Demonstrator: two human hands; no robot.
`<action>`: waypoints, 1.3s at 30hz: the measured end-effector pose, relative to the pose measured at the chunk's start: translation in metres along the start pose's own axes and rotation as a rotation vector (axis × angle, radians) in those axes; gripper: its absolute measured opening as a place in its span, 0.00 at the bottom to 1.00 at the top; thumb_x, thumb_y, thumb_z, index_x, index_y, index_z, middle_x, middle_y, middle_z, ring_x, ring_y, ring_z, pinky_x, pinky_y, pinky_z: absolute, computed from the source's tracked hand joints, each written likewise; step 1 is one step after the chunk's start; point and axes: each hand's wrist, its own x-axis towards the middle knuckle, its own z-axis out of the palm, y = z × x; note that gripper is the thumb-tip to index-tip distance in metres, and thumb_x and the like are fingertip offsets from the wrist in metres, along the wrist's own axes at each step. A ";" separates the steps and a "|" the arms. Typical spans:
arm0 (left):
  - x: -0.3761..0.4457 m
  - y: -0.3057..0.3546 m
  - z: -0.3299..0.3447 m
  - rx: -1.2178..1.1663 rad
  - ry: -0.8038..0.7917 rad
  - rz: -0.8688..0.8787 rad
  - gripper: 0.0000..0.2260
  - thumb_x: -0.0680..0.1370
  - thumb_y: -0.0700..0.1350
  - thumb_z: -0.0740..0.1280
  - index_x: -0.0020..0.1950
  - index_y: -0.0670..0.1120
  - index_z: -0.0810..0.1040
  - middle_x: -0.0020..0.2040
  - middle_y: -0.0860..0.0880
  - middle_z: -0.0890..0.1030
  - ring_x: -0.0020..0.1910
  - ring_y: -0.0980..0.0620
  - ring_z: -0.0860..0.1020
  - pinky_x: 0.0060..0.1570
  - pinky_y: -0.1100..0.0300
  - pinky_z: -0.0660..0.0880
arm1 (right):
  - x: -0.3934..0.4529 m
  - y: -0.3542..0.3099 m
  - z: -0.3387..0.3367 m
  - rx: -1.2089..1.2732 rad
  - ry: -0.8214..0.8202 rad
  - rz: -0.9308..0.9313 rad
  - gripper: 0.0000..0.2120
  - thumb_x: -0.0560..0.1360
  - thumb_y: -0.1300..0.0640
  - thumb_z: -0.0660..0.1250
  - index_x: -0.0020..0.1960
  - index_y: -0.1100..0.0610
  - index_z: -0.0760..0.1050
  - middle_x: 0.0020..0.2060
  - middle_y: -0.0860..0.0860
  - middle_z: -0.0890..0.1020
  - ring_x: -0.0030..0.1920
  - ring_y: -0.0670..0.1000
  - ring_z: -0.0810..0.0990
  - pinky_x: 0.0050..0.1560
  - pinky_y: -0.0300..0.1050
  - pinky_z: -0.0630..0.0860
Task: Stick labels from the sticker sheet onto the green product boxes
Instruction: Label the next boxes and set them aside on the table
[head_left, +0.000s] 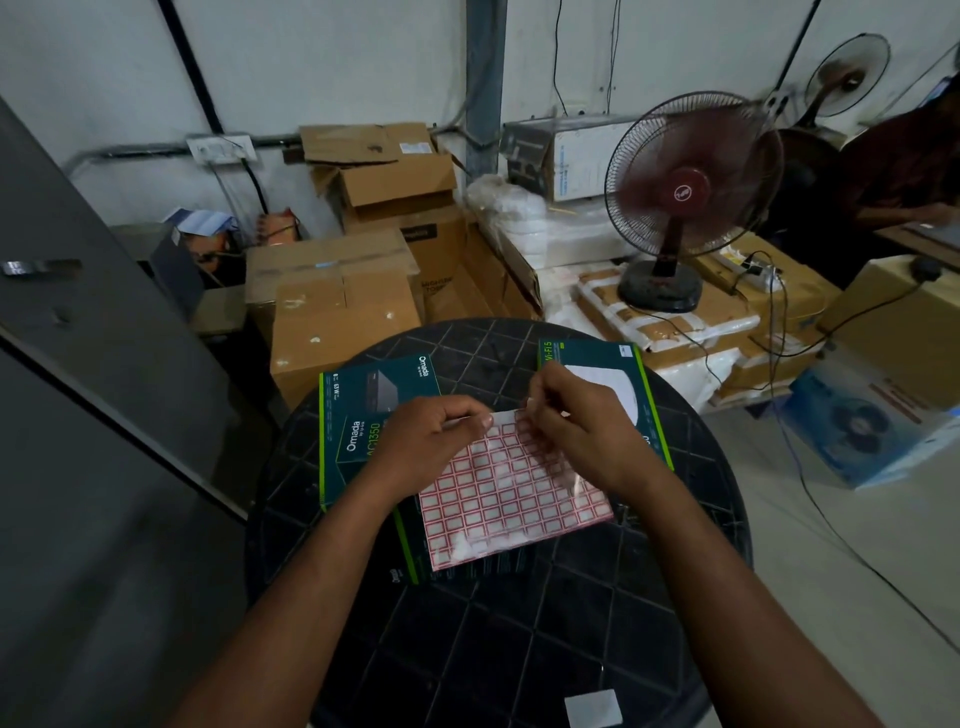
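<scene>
A sticker sheet (511, 499) of red-bordered white labels lies tilted over a green product box (410, 551) on the round black table (519, 639). My left hand (431, 441) grips the sheet's upper left edge. My right hand (576, 426) pinches at the sheet's top edge, where a small label (532, 401) shows at the fingertips. A green Omada box (363, 410) sits under my left hand. Another green box (597, 374) with a white device picture lies behind my right hand.
Stacked cardboard boxes (337, 306) crowd the floor behind the table. A dark red pedestal fan (685, 192) stands on wrapped cartons at the right, with cables trailing across the floor. A grey panel (78, 338) runs along the left. A white square (592, 709) lies at the table's near edge.
</scene>
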 end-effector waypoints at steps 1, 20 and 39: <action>0.000 0.000 0.000 -0.019 0.005 -0.017 0.08 0.81 0.54 0.65 0.50 0.57 0.84 0.45 0.58 0.85 0.49 0.58 0.83 0.56 0.46 0.79 | 0.000 0.000 -0.002 0.001 -0.001 0.006 0.09 0.81 0.62 0.62 0.45 0.51 0.72 0.39 0.46 0.81 0.40 0.45 0.80 0.41 0.42 0.77; 0.021 0.001 0.023 0.845 -0.009 0.194 0.29 0.70 0.66 0.72 0.68 0.65 0.65 0.69 0.58 0.72 0.67 0.49 0.71 0.64 0.49 0.65 | -0.061 0.242 0.044 0.217 0.215 1.177 0.07 0.76 0.54 0.65 0.47 0.56 0.79 0.44 0.54 0.82 0.42 0.51 0.78 0.41 0.44 0.77; 0.026 -0.014 0.005 0.775 0.031 0.155 0.28 0.67 0.65 0.74 0.64 0.61 0.72 0.66 0.57 0.76 0.62 0.49 0.74 0.56 0.49 0.66 | -0.055 0.303 0.127 -0.283 -0.401 0.434 0.28 0.76 0.44 0.46 0.67 0.58 0.69 0.63 0.59 0.75 0.65 0.59 0.73 0.66 0.64 0.71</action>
